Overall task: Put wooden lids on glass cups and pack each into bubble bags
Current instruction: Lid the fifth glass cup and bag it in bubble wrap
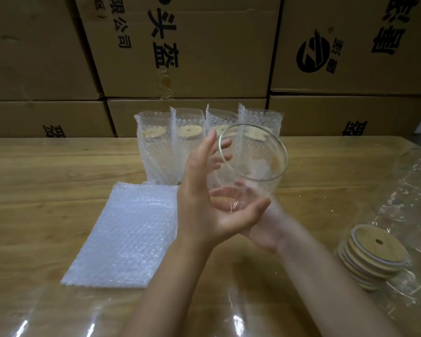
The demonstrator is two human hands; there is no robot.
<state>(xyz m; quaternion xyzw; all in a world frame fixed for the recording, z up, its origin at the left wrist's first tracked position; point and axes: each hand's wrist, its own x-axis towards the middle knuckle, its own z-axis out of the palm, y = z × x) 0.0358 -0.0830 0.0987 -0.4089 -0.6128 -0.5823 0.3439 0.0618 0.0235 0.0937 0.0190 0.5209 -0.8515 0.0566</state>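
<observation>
A clear glass cup without a lid is held tilted above the table's middle, its mouth facing up and right. My left hand wraps its near side, fingers up behind the glass and thumb under the base. My right hand comes in from the right beneath the cup, its fingers seen through the glass round the base. A stack of round wooden lids, each with a small hole, lies at the right. A pile of flat bubble bags lies left of my hands.
Several lidded cups in bubble bags stand in a row behind my hands. More glassware in clear plastic wrap lies at the far right. Stacked cardboard boxes wall off the back of the wooden table.
</observation>
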